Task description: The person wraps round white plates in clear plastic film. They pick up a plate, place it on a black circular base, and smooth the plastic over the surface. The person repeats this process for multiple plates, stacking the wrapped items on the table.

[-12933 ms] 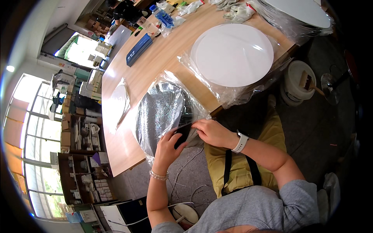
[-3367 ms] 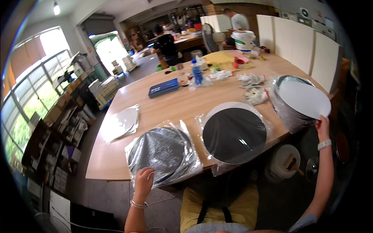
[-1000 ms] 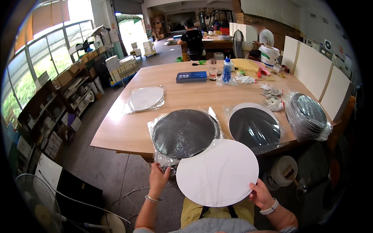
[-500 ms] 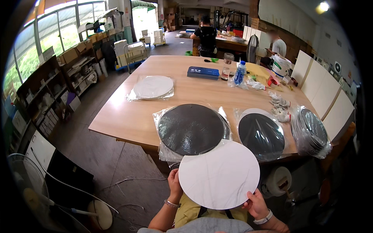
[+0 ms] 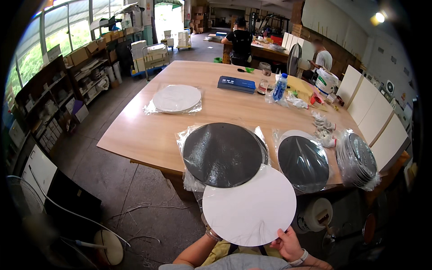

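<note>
A round white panel [image 5: 249,202] with faint grey veins is in front of me, tilted over the near table edge. My right hand [image 5: 287,245] pinches its lower right rim, thumb on top. Behind its lower left side, my left hand [image 5: 208,221] shows only at the wrist; the fingers are hidden. The panel's upper edge overlaps a large dark round panel [image 5: 222,155], which lies on clear plastic film; whether they touch I cannot tell. Right of it lies another dark disc [image 5: 303,162] in clear film. A stack of wrapped discs [image 5: 357,157] stands at the table's right.
White wrapped discs [image 5: 177,98] lie on the wooden table [image 5: 139,126] at left. Farther back are a blue box [image 5: 236,84], a blue-capped bottle [image 5: 279,86] and work gloves [image 5: 325,130]. A white bucket [image 5: 317,213] stands below the right edge. Two people work beyond.
The white panel has shifted slightly left and down. My left hand has slid from its left rim to behind it, while my right hand keeps its grip.
</note>
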Tool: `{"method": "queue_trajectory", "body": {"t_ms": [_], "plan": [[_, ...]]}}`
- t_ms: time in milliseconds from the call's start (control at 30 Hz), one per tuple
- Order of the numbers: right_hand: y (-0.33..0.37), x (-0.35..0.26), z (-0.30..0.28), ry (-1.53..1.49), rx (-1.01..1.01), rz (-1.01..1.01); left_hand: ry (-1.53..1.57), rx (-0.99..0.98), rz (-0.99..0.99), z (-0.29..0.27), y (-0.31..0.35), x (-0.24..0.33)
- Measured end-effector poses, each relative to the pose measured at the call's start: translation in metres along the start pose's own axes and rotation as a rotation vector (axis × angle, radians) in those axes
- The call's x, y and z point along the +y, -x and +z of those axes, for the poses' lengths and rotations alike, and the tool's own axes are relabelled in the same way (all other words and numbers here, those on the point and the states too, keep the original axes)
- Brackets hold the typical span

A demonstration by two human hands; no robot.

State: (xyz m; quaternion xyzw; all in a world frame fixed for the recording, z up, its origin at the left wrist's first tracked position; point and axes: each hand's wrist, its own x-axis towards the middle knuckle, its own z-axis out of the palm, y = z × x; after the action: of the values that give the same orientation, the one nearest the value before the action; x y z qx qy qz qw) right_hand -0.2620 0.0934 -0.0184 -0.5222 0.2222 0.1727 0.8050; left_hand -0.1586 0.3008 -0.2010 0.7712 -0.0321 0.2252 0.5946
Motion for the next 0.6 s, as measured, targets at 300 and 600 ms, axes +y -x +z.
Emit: {"method": "queue_trajectory", "body": {"t_ms": [300,600], "plan": [[-0.088,-0.006,0.086,-0.067,-0.331,0.021,0.369,0.053,-0.206,-0.014,-0.007,0.032],[-0.154,-0.018,0.146,-0.264,-0.532,0.238,0.504,0.031,-0.319,-0.025,-0.022,0.063]]}}
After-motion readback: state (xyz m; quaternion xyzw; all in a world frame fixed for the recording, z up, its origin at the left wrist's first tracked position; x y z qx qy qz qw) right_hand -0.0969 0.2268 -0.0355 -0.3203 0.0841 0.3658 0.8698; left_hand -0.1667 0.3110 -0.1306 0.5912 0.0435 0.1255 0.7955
